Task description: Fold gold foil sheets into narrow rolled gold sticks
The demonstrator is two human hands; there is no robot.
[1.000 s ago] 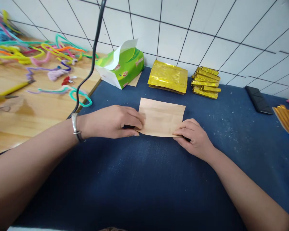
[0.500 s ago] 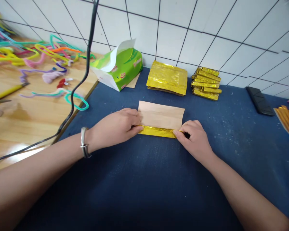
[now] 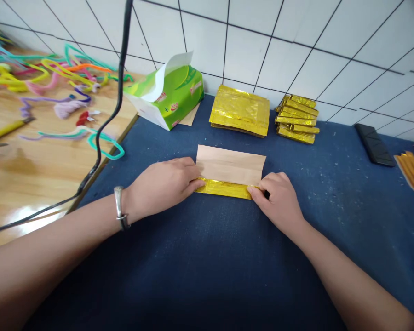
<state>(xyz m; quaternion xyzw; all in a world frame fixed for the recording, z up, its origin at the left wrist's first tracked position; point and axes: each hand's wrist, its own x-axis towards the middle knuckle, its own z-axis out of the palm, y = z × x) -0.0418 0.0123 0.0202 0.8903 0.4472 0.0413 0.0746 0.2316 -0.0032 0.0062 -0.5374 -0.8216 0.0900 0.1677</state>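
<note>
A sheet of gold foil paper (image 3: pixel 230 164) lies tan side up on the dark blue tabletop, its near edge folded over into a gold strip. My left hand (image 3: pixel 165 184) pinches the left end of that fold between thumb and fingers. At the fold's right end, my right hand (image 3: pixel 278 197) grips with thumb and curled forefinger. Beyond the sheet sit a stack of gold foil paper (image 3: pixel 239 110) and a pile of narrow folded gold strips (image 3: pixel 296 118).
A green tissue pack (image 3: pixel 172 96) stands against the tiled wall. On the wooden table (image 3: pixel 48 170) at left lie several coloured pipe cleaners (image 3: pixel 41 76). A black cable (image 3: pixel 119 96) hangs across the left side. A black phone (image 3: pixel 374 143) and orange-gold strips (image 3: pixel 413 172) lie at right.
Both hands keep their hold on the folded edge, nearly still. The view has shifted slightly, moving the cable and the left-hand things a little leftward in the picture.
</note>
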